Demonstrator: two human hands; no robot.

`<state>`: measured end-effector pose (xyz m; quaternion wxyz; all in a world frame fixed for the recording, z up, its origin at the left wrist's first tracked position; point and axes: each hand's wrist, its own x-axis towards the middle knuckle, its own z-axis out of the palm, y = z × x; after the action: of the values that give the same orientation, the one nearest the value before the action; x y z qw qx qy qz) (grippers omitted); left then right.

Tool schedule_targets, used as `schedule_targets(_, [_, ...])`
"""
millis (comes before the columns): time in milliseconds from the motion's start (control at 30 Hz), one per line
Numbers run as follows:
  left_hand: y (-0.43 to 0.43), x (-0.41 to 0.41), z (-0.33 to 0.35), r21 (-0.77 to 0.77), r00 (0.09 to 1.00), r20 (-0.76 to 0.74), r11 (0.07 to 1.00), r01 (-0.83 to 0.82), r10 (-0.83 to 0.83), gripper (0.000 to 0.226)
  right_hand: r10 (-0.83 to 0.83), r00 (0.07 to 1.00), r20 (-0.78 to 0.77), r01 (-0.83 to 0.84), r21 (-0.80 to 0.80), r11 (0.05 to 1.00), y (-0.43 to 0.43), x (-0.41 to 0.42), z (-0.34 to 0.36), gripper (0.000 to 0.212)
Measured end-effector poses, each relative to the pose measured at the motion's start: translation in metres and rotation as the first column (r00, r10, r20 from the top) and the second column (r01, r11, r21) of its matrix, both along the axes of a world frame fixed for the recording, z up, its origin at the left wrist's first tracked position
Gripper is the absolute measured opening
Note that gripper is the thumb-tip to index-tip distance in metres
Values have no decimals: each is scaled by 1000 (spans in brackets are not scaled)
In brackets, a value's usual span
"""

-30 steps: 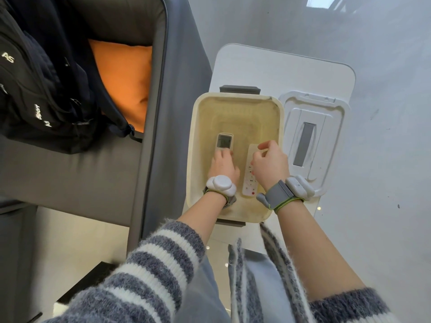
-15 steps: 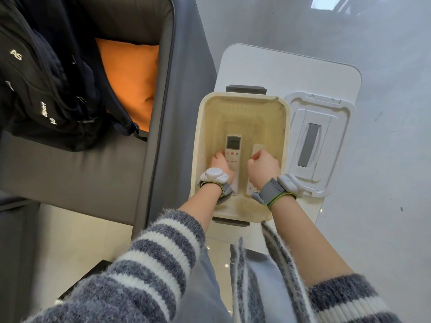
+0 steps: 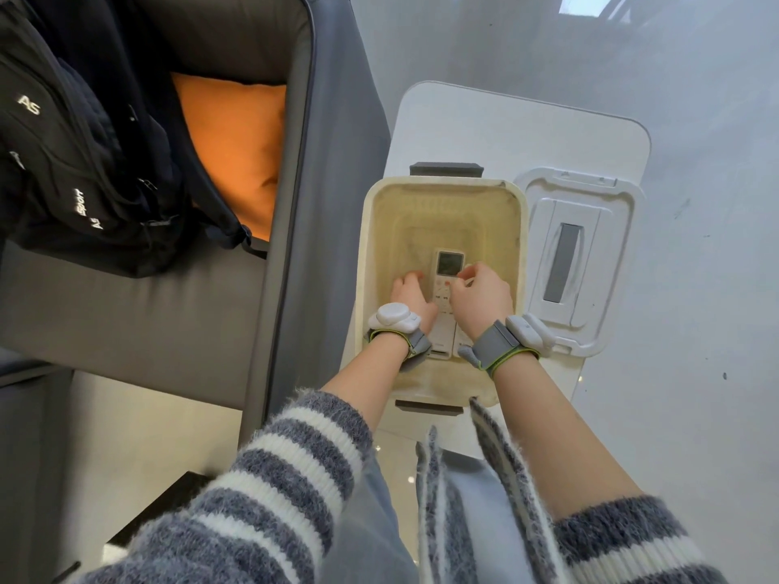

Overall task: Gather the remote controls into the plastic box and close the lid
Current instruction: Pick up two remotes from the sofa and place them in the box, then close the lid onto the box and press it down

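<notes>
The cream plastic box stands open on the small white table. Two white remotes lie side by side on its floor. The remote with a grey screen is in the middle. The second remote is to its right, mostly hidden under my right hand. That hand's thumb and fingers are curled and pinched at the second remote's far end. My left hand rests flat against the left side of the screen remote, fingers loose. The white lid lies flat on the table, right of the box.
A grey sofa arm runs close along the table's left side. An orange cushion and a black bag lie on the seat. Dark latches sit at the box's far end and near end. Glossy floor lies to the right.
My left hand slid back off the screen remote and to its left, uncovering the remote. My right hand lowered the second remote beside it and moved a little forward again.
</notes>
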<state>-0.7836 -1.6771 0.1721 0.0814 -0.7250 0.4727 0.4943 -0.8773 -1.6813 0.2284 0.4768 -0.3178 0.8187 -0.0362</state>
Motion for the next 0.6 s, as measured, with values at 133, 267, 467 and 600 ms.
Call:
schedule_targets(133, [-17,-8,30,-3,958,-134,967,-255,252,39,-83,997,-3,82,-123,989,-5,-5,16,24])
schedule_targets(267, [-38,-12,53,34,894,-231,922,-386,383,33,-196,975,-108,155,-308,939,-9,-25,39,23])
schedule_targets(467, [-53,-19,77,14,890,-274,927,-375,365,31,43,981,-189,-28,82,996,-3,-48,33,40])
schedule_targets(600, [-49,-23,82,7,902,-264,936,-352,342,29,97,975,-200,-66,154,986,7,-35,24,22])
